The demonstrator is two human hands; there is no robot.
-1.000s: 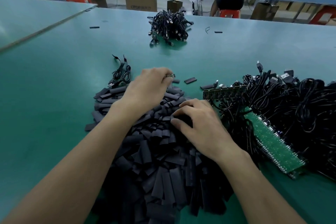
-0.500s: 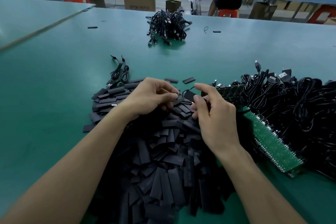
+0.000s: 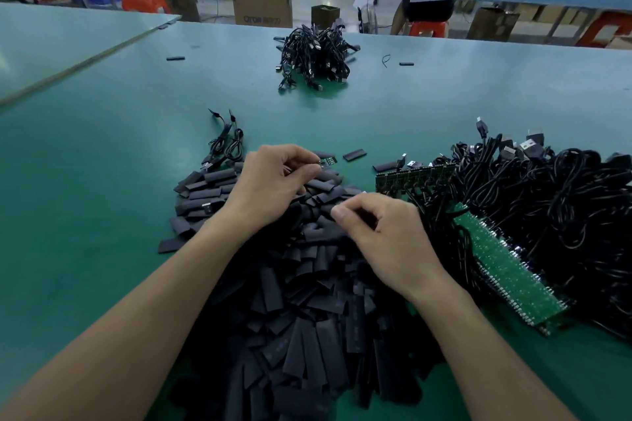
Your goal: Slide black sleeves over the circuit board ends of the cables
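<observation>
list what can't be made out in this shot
Head view:
Whether the right hand holds a sleeve: its curled fingers cover the tips.
The cable of the board pinched by the left hand: hidden behind that hand.
Cable heap: cut off by the right edge.
Sleeve pile: near end cut off by the bottom edge.

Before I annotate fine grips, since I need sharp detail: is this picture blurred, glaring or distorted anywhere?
Head view: even, soft overhead light, no harsh glare on the green table; the wide-angle lens curves its far edge; the right hand looks smeared at its fingertips; the near sleeve pile goes dark and soft; the left hand is fairly sharp.
</observation>
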